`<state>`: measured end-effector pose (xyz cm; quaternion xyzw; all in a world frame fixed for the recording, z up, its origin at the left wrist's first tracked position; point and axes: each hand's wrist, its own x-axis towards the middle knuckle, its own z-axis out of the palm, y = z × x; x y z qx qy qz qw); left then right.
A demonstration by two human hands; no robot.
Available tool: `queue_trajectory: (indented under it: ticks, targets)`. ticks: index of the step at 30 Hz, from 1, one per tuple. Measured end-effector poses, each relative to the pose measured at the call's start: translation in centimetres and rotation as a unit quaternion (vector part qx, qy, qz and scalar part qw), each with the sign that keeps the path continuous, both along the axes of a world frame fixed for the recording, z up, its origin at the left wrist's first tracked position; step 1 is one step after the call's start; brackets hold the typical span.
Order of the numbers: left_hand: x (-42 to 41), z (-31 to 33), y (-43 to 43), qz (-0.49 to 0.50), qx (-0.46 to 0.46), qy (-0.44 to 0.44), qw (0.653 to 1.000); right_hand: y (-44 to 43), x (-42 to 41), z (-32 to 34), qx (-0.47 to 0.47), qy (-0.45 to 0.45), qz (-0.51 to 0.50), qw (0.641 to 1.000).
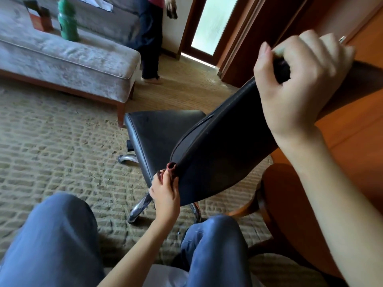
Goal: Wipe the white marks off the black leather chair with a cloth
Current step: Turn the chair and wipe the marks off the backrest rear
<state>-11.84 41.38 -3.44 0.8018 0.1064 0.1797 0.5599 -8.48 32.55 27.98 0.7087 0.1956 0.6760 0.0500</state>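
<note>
The black leather chair stands in front of me on a chrome base, its backrest toward me and its seat beyond. My right hand grips the top edge of the backrest, fingers curled over it. Lower down, my left hand pinches a small dark red cloth against the backrest's left edge. No white marks are plain on the part of the leather that shows.
A grey upholstered bench with a green bottle and a box stands far left. Another person stands by the doorway. A wooden table is on my right. My knees in blue jeans fill the foreground over patterned carpet.
</note>
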Motion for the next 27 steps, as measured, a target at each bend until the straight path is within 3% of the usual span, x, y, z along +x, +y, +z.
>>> queue_trajectory:
  ticks: [6, 11, 14, 18, 27]
  targets:
    - [0.5, -2.7, 0.8, -0.021, 0.05, 0.014, 0.998, 0.1, 0.2, 0.2, -0.006, -0.009, -0.036, 0.999]
    - [0.3, -5.6, 1.4, -0.055, 0.07, 0.057, 0.994, 1.9, -0.3, -1.8, -0.149, 0.04, -0.037, 0.987]
    - [-0.1, -7.5, 1.5, -0.054, 0.097, 0.097, 0.989, 2.0, -0.3, -6.1, -0.305, 0.137, -0.034, 0.942]
    - [-0.2, -9.5, 0.6, -0.069, 0.11, 0.102, 0.986, -0.1, -0.5, -12.0, -0.486, 0.233, -0.12, 0.834]
    - [-1.1, -12.3, -1.5, -0.119, 0.095, 0.122, 0.981, -2.5, -1.5, -12.5, -0.504, 0.27, -0.142, 0.808]
